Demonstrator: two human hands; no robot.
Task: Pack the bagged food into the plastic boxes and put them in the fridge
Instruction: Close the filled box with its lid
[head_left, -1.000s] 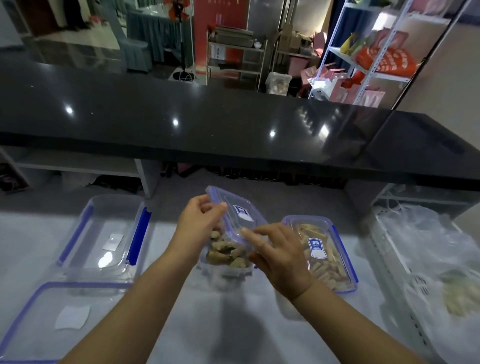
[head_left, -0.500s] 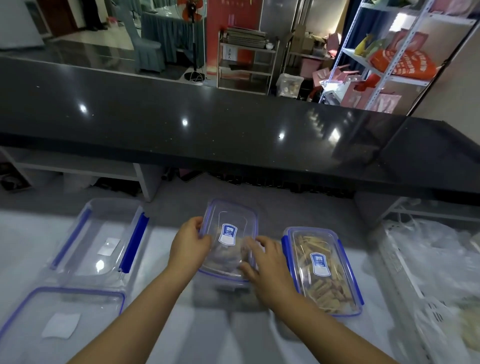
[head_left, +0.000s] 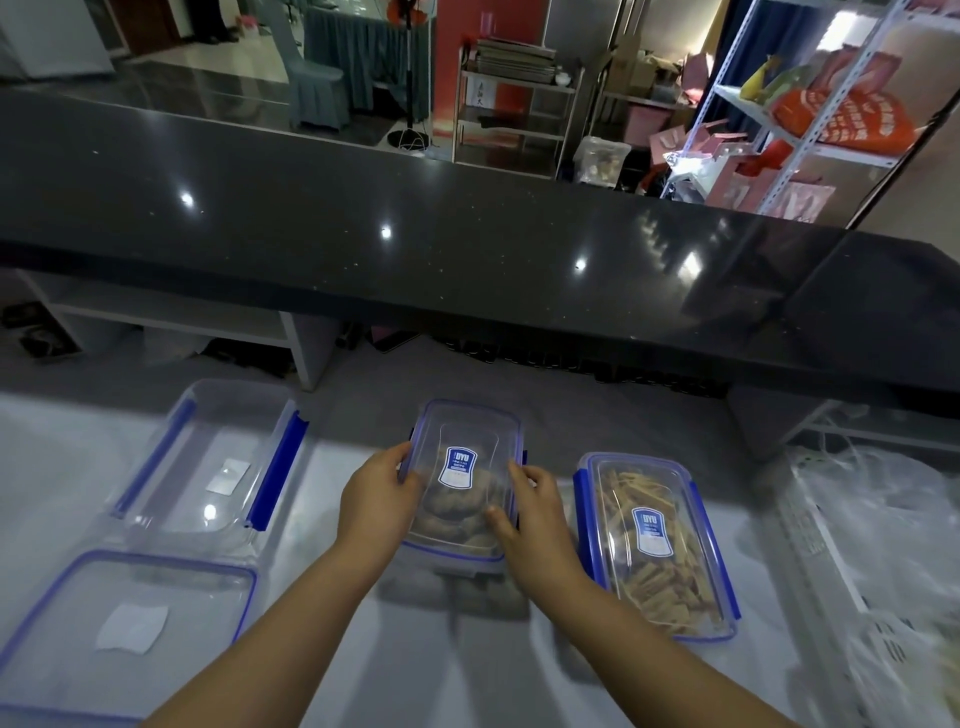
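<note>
Two hands (head_left: 382, 499) (head_left: 540, 519) on middle box (head_left: 465, 478), filled box (head_left: 657, 540) just right

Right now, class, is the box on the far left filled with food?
No. The far-left box is open and holds only a small white slip, while food shows in the middle box and the right box.

A pale worktop (head_left: 363, 665) carries three clear blue-trimmed boxes (head_left: 655, 545), a loose lid (head_left: 130, 623) and plastic bags (head_left: 883, 519).
</note>
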